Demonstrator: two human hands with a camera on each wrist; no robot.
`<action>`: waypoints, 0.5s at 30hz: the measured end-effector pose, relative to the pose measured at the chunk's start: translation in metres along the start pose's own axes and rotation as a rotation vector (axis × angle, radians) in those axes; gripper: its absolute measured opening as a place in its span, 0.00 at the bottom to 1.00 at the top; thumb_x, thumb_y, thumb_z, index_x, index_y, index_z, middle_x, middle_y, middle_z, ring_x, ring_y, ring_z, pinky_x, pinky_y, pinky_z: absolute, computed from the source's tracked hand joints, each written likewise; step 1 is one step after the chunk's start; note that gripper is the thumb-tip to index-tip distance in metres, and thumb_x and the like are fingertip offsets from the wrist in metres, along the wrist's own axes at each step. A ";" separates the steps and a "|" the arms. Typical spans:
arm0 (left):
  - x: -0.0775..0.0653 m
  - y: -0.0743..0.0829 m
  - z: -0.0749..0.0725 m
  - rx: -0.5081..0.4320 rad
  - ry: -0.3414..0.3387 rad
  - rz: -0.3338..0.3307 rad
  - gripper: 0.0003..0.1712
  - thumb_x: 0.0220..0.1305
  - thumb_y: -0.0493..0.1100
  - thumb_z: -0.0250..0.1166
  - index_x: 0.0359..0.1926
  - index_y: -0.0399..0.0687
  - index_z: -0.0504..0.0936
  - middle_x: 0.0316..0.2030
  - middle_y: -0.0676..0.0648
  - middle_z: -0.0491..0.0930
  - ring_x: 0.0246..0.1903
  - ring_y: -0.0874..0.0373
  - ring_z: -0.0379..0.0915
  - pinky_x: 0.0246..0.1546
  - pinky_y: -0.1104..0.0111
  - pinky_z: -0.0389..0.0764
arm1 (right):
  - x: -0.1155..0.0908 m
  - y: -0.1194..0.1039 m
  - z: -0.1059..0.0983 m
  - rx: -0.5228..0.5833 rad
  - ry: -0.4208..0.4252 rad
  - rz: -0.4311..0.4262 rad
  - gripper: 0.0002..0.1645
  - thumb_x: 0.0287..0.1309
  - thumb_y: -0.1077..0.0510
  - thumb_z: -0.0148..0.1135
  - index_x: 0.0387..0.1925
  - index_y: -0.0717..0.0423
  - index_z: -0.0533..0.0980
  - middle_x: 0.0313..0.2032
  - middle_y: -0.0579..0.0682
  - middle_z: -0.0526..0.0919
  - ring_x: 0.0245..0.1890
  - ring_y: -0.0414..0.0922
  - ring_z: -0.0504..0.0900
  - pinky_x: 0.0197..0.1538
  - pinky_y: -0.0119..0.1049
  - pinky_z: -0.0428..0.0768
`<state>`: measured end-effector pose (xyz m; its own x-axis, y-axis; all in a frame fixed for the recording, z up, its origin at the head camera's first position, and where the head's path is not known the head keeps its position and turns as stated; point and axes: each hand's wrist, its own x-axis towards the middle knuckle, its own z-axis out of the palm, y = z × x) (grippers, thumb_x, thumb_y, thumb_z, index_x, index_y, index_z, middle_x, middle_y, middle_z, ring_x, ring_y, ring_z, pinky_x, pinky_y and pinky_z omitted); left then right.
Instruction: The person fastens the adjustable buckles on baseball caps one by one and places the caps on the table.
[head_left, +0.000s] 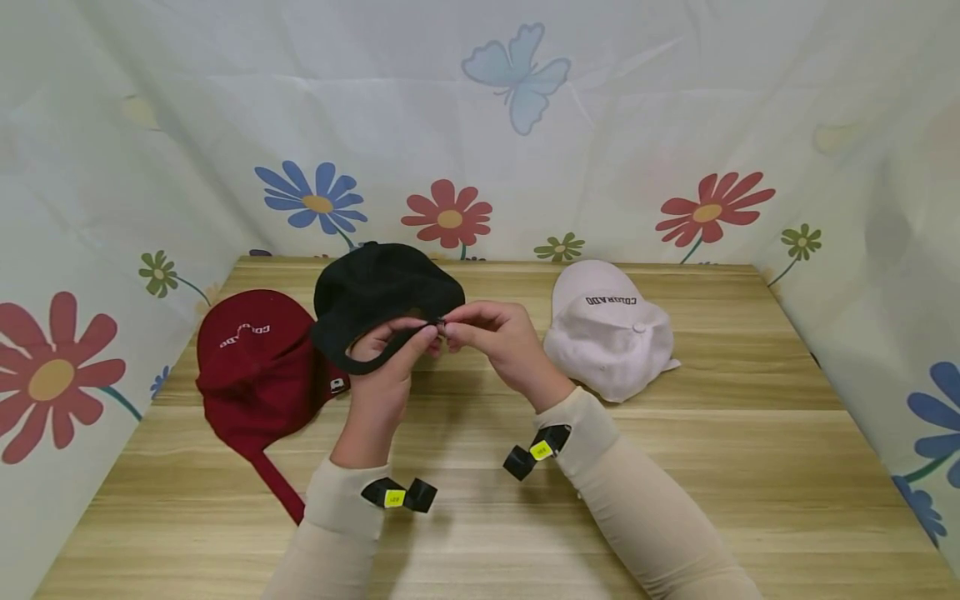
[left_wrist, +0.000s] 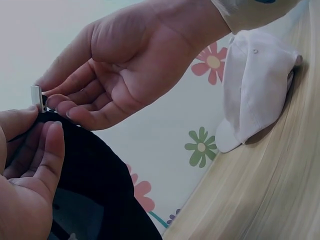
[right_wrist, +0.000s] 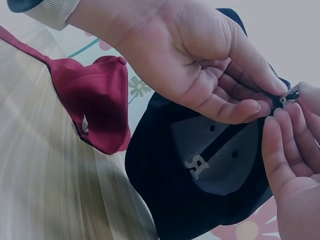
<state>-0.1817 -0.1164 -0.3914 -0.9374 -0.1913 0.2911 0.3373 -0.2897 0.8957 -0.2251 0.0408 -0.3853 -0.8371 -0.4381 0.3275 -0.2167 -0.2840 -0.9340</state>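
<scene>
Both hands hold a black baseball cap [head_left: 386, 287] above the table, its inside facing the right wrist camera. At the back strap, my left hand [head_left: 386, 358] pinches the strap beside a small metal buckle [left_wrist: 36, 97], with the strap looping across the palm. My right hand [head_left: 510, 342] pinches the strap at the other side of the buckle, thumb and forefinger meeting there. The fingertips of both hands nearly meet and partly hide the buckle. In the right wrist view a pale letter patch [right_wrist: 196, 166] shows inside the cap.
A dark red cap [head_left: 255, 367] lies at the left, its strap hanging loose toward the front. To the right rests a white cap [head_left: 607, 333] lettered COLORADO. The wooden table [head_left: 712, 483] ends at a flower-printed cloth backdrop [head_left: 600, 167] on the far side and both flanks.
</scene>
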 end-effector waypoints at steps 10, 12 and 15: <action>-0.002 -0.003 -0.001 0.143 0.005 -0.044 0.15 0.46 0.36 0.71 0.36 0.38 0.79 0.33 0.47 0.80 0.33 0.55 0.78 0.35 0.69 0.81 | 0.000 -0.004 0.000 -0.046 0.043 0.033 0.10 0.52 0.65 0.62 0.34 0.71 0.76 0.28 0.47 0.82 0.26 0.44 0.81 0.37 0.39 0.82; -0.002 -0.003 -0.001 0.183 -0.019 -0.032 0.18 0.46 0.35 0.71 0.41 0.39 0.78 0.38 0.48 0.80 0.38 0.57 0.77 0.38 0.71 0.80 | 0.000 -0.004 0.000 -0.019 0.043 0.029 0.09 0.52 0.66 0.61 0.34 0.71 0.76 0.27 0.48 0.82 0.25 0.43 0.81 0.36 0.38 0.82; -0.003 -0.004 -0.001 0.211 -0.048 -0.048 0.23 0.47 0.35 0.70 0.47 0.39 0.76 0.42 0.48 0.78 0.42 0.58 0.76 0.41 0.73 0.79 | 0.000 -0.004 0.001 0.037 0.037 0.025 0.07 0.53 0.66 0.60 0.33 0.69 0.77 0.27 0.50 0.82 0.25 0.43 0.81 0.35 0.37 0.82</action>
<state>-0.1804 -0.1159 -0.3962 -0.9567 -0.1355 0.2576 0.2711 -0.0933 0.9580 -0.2235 0.0413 -0.3817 -0.8604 -0.4136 0.2977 -0.1773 -0.3047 -0.9358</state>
